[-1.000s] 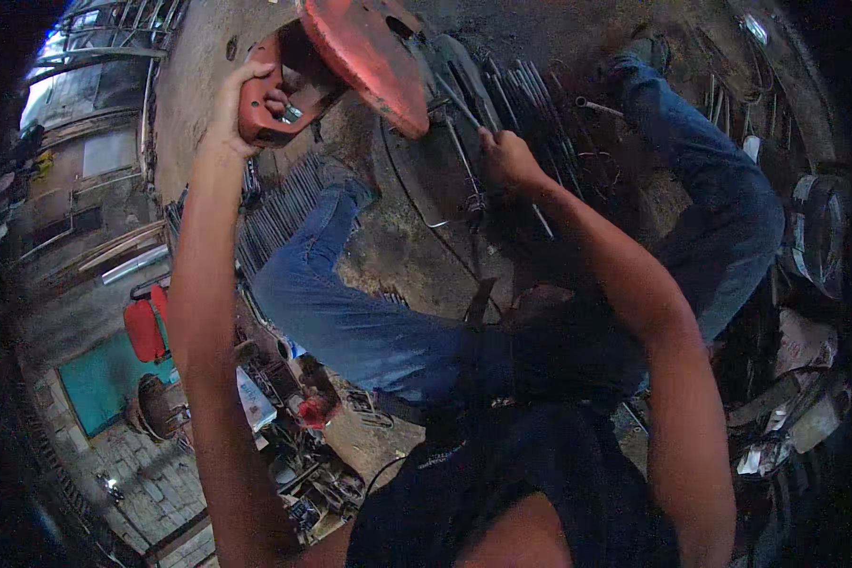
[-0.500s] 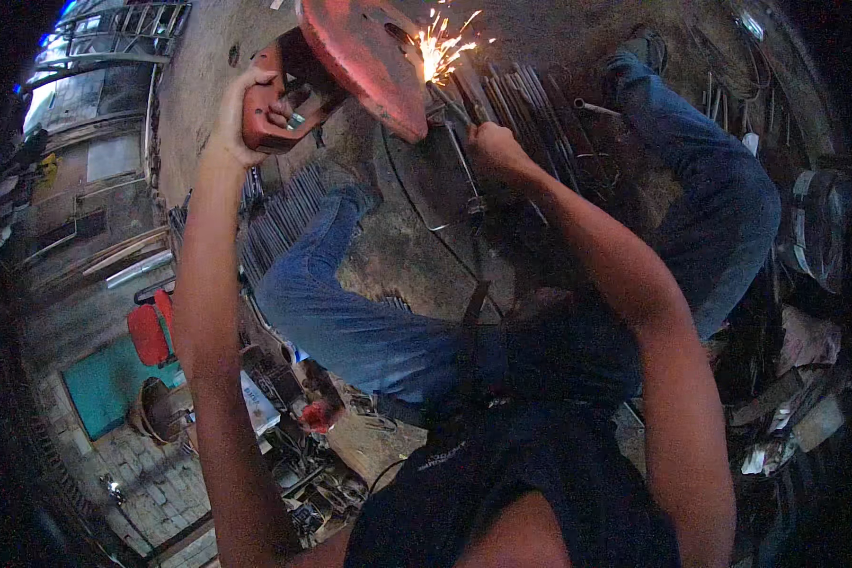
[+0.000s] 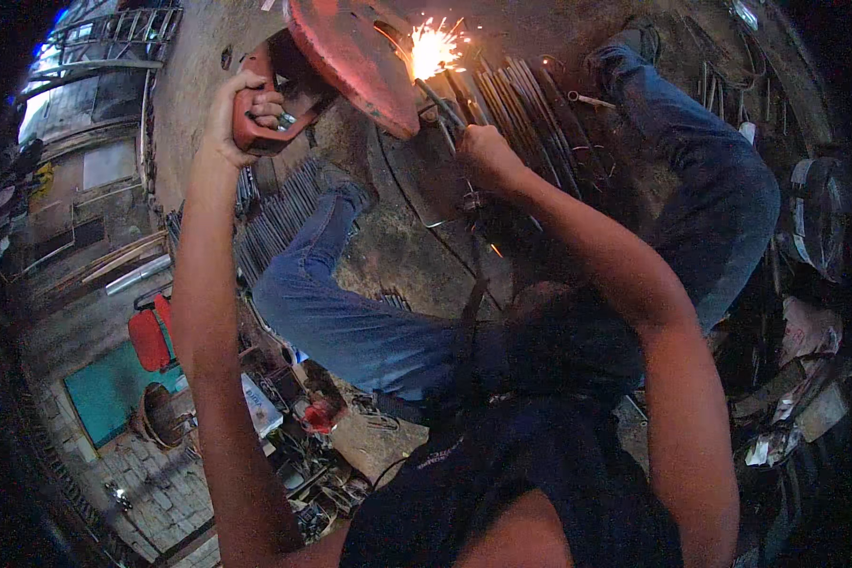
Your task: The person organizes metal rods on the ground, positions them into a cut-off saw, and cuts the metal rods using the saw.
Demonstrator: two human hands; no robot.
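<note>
High on the left, my left hand (image 3: 234, 117) is closed around the loop handle of a red power tool, which looks like a cut-off saw (image 3: 346, 64). Its broad rounded guard slants down to the right, hiding the blade side. Bright orange sparks (image 3: 435, 49) burst just beyond the guard's right edge. My right hand (image 3: 490, 155) grips a dark metal rod (image 3: 437, 98) that reaches toward those sparks. Where the rod meets the tool is lost in the glare.
Several long rods (image 3: 530, 114) lie right of the sparks, and a bundle of rods (image 3: 284, 216) lies by my left leg (image 3: 322, 284). A dark cable (image 3: 417, 208) crosses the floor between my legs. A red container (image 3: 150, 339) and a basket (image 3: 161, 414) stand at left.
The spark burst has grown larger and brighter, lighting the rods. Both hands appear slightly farther left in the view, with the left still on the handle and the right still on the rod.
</note>
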